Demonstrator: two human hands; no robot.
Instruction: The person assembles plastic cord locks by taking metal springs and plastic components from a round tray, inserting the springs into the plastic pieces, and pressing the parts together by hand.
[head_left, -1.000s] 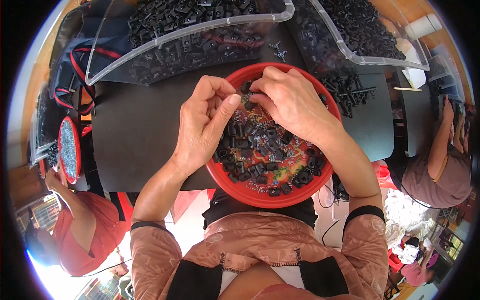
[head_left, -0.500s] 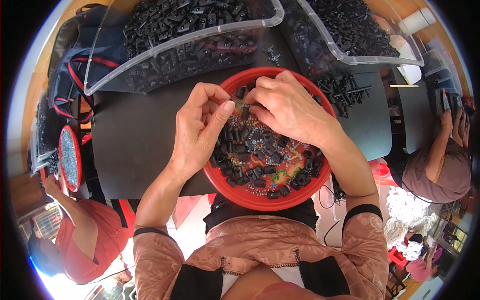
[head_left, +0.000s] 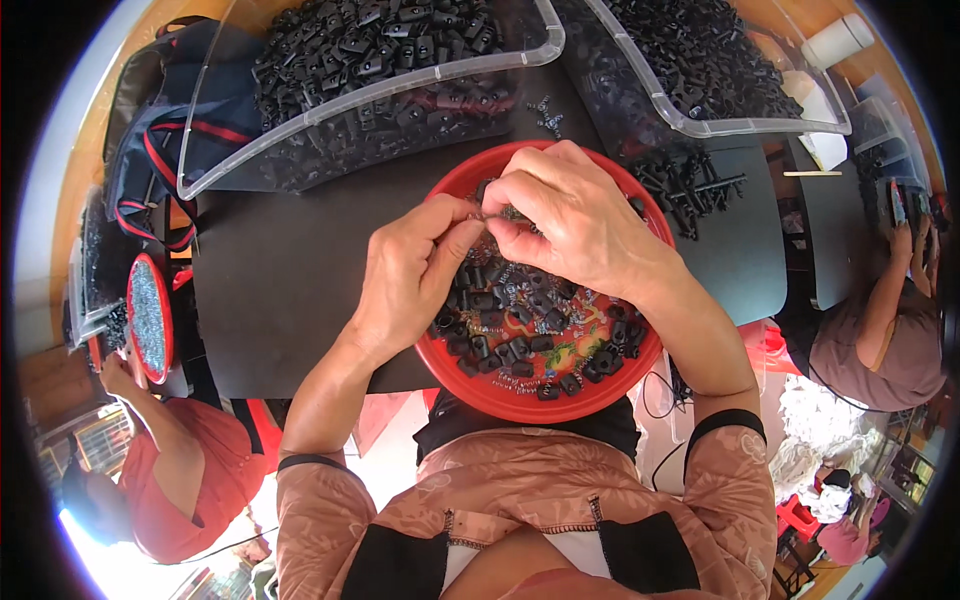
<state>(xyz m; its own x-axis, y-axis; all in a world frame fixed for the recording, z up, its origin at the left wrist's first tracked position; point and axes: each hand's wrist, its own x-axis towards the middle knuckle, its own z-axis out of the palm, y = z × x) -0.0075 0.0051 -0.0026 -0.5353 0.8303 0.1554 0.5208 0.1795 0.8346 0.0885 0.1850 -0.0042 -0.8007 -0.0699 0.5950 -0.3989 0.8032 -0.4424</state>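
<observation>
My left hand [head_left: 412,270] and my right hand [head_left: 572,225] meet over the upper left part of a round red tray [head_left: 535,408]. On both hands the thumb and forefinger are pinched together, tips touching or nearly so. Something small and dark shows between them, too hidden to name. Short black plastic pieces with holes, like cord-lock bodies [head_left: 515,350], lie scattered in the tray. Small metal springs [head_left: 508,382] are strewn among them on the patterned tray bottom.
Two clear bins full of black parts stand behind, one left [head_left: 365,92], one right [head_left: 720,127]. Black rod-like pieces [head_left: 695,195] and a few springs [head_left: 547,118] lie on the dark table [head_left: 290,290]. People sit at left [head_left: 195,470] and right [head_left: 870,345].
My right hand has lifted from the black pieces, and its fingertips have come to those of my left hand. My left hand has moved slightly right and turned inward.
</observation>
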